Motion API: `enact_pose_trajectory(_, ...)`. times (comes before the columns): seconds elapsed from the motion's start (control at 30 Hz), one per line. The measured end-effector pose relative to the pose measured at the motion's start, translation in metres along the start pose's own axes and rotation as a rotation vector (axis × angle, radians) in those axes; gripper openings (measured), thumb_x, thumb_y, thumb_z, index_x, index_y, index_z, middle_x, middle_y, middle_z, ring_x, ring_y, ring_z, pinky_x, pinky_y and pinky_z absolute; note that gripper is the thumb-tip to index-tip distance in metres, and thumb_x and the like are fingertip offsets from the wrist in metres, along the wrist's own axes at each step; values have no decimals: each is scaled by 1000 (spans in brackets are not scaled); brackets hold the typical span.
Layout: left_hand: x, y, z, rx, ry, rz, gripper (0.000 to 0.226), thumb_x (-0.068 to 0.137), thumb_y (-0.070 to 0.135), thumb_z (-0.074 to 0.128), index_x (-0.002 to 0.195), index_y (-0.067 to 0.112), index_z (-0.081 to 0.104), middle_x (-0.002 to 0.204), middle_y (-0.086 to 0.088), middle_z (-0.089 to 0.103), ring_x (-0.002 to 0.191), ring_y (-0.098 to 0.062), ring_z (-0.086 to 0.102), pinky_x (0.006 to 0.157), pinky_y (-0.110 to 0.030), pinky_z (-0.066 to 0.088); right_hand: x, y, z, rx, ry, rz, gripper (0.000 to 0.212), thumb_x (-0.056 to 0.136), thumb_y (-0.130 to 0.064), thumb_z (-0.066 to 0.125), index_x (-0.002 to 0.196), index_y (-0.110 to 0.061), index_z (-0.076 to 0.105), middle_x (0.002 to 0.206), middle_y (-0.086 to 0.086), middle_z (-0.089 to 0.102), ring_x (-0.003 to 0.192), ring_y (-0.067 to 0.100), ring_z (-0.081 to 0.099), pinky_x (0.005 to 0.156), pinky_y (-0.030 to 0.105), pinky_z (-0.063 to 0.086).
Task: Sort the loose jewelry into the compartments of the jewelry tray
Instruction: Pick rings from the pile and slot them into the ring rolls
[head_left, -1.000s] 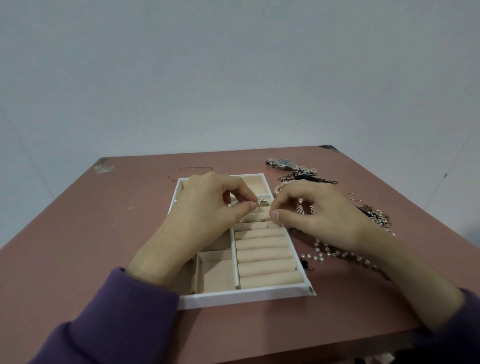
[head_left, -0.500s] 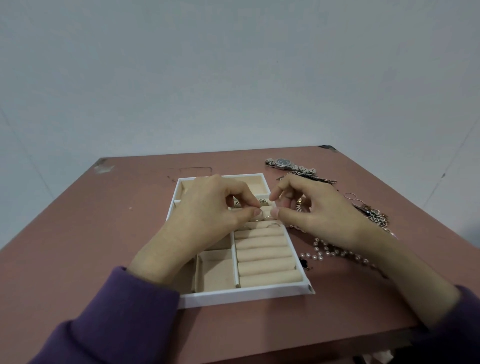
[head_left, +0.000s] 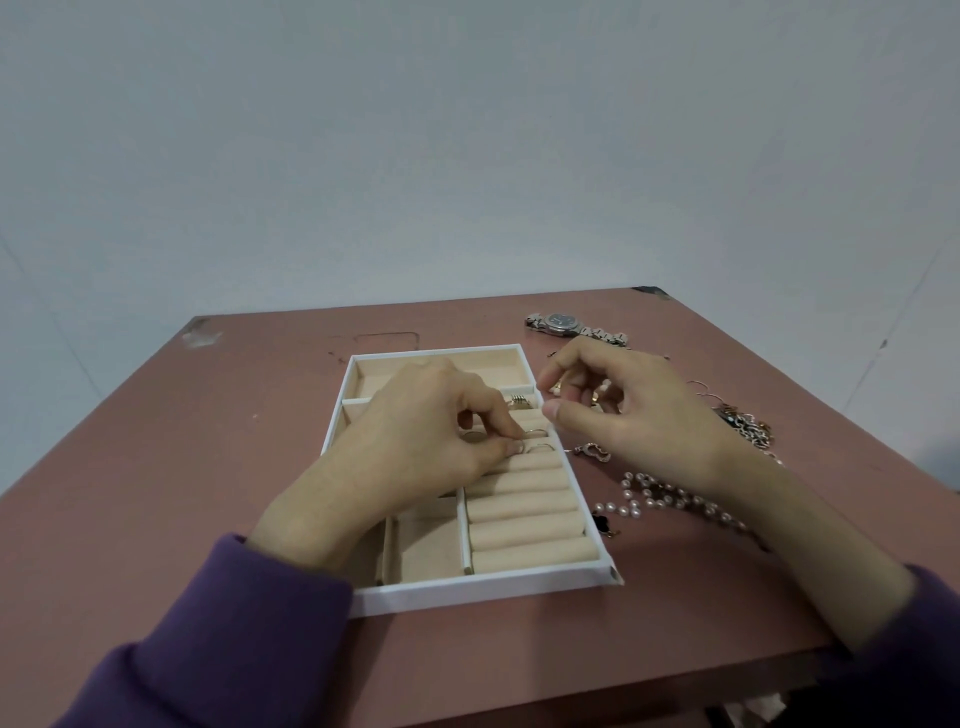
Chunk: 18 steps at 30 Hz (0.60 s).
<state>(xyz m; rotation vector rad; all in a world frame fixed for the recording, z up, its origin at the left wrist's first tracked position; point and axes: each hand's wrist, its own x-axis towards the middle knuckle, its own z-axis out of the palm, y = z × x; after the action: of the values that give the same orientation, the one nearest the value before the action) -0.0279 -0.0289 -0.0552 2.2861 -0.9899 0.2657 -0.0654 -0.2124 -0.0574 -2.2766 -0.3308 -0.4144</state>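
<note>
A reddish-brown table (head_left: 208, 467) fills the lower half of the view, set against a plain pale wall. A person in purple sleeves reaches over it from the near edge. A white jewelry tray (head_left: 467, 592) with a peach lining lies near the middle of the table, its long side running away from the person, so both hands can get at every compartment. The left hand (head_left: 431, 431) rests over the tray's middle. Its thumb and forefinger are curled and pinch what looks like a thin ring (head_left: 535, 431) down at the ring rolls, probably to seat it in a slot. A chunkier gold ring (head_left: 519, 401) already sits one row further back. The right hand (head_left: 639, 415) hangs just beyond the tray's right rim with its fingers loosely curled. Gold glints show between those fingers, and I cannot tell whether it holds a piece or they lie on the table behind. The unsorted jewelry is all to the right of the tray, within easy reach of that hand. There is a tangle of chains (head_left: 748, 428) near the right edge of the table, a pearl strand (head_left: 654, 499) close to the wrist, a metal watch (head_left: 563, 323) near the far edge, and a small charm (head_left: 592, 451) just beside the rim. The nearer rolls and the small square compartments in front look unfilled, so much sorting seems left. There is open table to the left of the tray and in front of it. On the right the crowded pieces leave little room, and a sweeping wrist could drag the pearls.
</note>
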Motion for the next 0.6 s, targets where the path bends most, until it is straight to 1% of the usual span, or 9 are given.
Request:
enact_pose_trajectory(0.07,-1,-1,0,32,4,17,9,69,31,69,75,30,75,68,12,67,71,-5,51,65,-18,39,0,0,0,-1,0,-2,11,81,-13,66,86,-22,62,66,-9,55,59,-1,49,58,7,37)
enact_pose_trajectory(0.13,-1,-1,-1,47,11,30,17,67,31,61,79,33,73,64,18,62,70,-4,50,63,-12,35,0,0,-1,-2,2,-4,11,81,-12,66,87,-21,63,67,-9,55,60,0,49,58,7,37)
enact_pose_trajectory(0.2,-2,-1,-2,48,23,26,19,67,29,59,80,36,71,61,21,59,72,-4,50,62,-8,34,-1,-1,-1,-1,2,-4,10,81,-12,66,87,-20,63,68,-9,56,61,-1,49,58,7,37)
enact_pose_trajectory(0.23,-2,0,-3,49,20,20,19,67,29,58,78,36,71,63,20,60,73,-4,50,63,-9,34,-1,-1,-2,0,3,-4,10,82,-12,65,88,-20,63,69,-8,57,61,-1,49,58,7,37)
enact_pose_trajectory(0.33,-3,0,-3,48,7,15,22,65,25,53,71,35,72,71,13,67,74,-5,49,71,-22,42,-1,-2,-2,0,8,-5,10,81,-13,65,87,-20,63,70,-8,58,65,2,51,60,7,37)
enact_pose_trajectory(0.4,-3,1,-3,63,23,29,25,65,23,51,73,35,72,70,14,66,73,-3,49,71,-26,44,-1,-2,-2,-1,14,-7,10,81,-13,65,87,-21,63,69,-8,57,65,3,51,60,7,38)
enact_pose_trajectory(0.5,-3,2,-4,72,66,58,29,66,26,47,75,38,72,69,15,65,71,-2,48,66,-23,42,-2,-3,-3,19,10,-5,10,82,-12,63,88,-19,63,68,-9,56,62,-1,49,59,7,38)
enact_pose_trajectory(0.6,-4,1,-5,55,66,83,33,65,32,42,74,38,73,71,18,66,72,-3,47,65,-22,41,-2,-3,-3,26,14,-5,10,81,-11,63,88,-19,63,68,-9,55,61,-1,48,59,7,38)
